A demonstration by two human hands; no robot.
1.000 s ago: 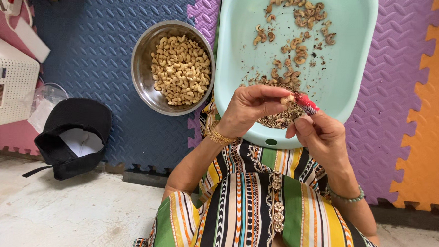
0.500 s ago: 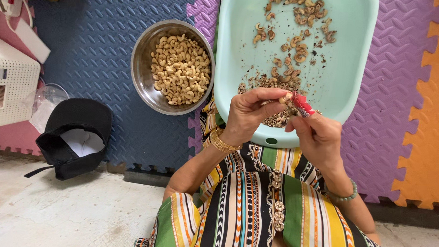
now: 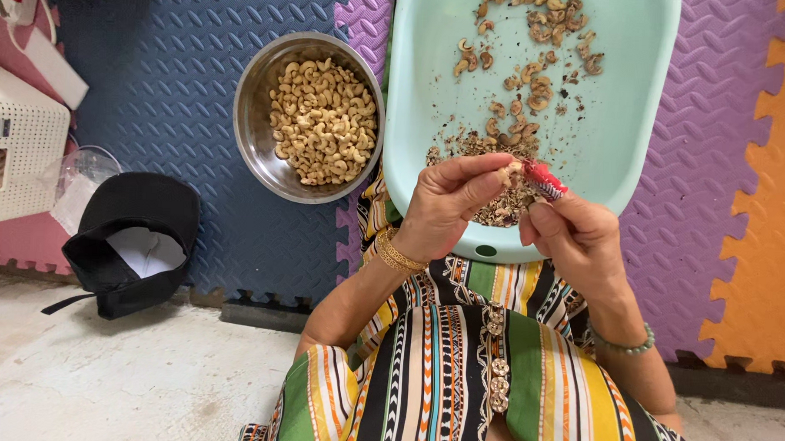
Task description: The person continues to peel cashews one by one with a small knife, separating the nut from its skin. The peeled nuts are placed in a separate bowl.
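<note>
Small, light, brittle cashew (image 3: 505, 174) pinched at its ends between left hand (image 3: 449, 205) fingertips over near rim of pale green tray (image 3: 640, 107), right hand (image 3: 579, 240) clamped on red-handled peeling tool (image 3: 546, 179) touching it, steel bowl (image 3: 258, 94) of peeled nuts left.

The left hand (image 3: 449, 205) pinches a pale cashew (image 3: 505, 173) at its fingers, touching the red-handled tool (image 3: 546, 180) gripped by the right hand (image 3: 579, 240). Both hover over the near rim of a mint-green tray (image 3: 631, 124) holding unpeeled nuts and a heap of skins (image 3: 497, 202). At nine o'clock from the tray, just beside it, a steel bowl (image 3: 255, 111) carries peeled cashews (image 3: 324, 118). A black cap (image 3: 132, 207) lies at eight o'clock on the foam mat (image 3: 181, 48).
</note>
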